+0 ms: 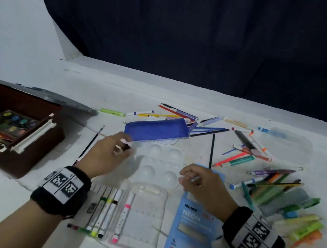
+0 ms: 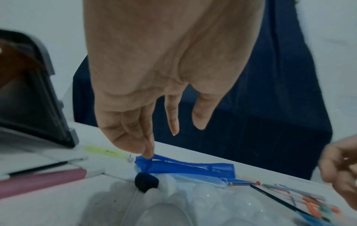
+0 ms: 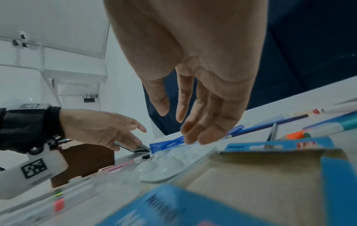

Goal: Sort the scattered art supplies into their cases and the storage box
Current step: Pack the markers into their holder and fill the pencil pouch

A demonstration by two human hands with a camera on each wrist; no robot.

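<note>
I read this as a room in a home, used as a hobby corner: a white table (image 1: 108, 83) pushed against a plain white wall (image 1: 12, 20), a dark blue curtain (image 1: 196, 31) behind, a wall-mounted router (image 3: 89, 99).

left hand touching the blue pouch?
Touching. In the left wrist view, the left hand has fingertips pinching the corner of the blue pouch, with no gap visible.

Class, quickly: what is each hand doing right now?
Left hand: pinches the blue pouch at its end.
Right hand: fingers loosely curled; cannot tell if holding anything.
</note>
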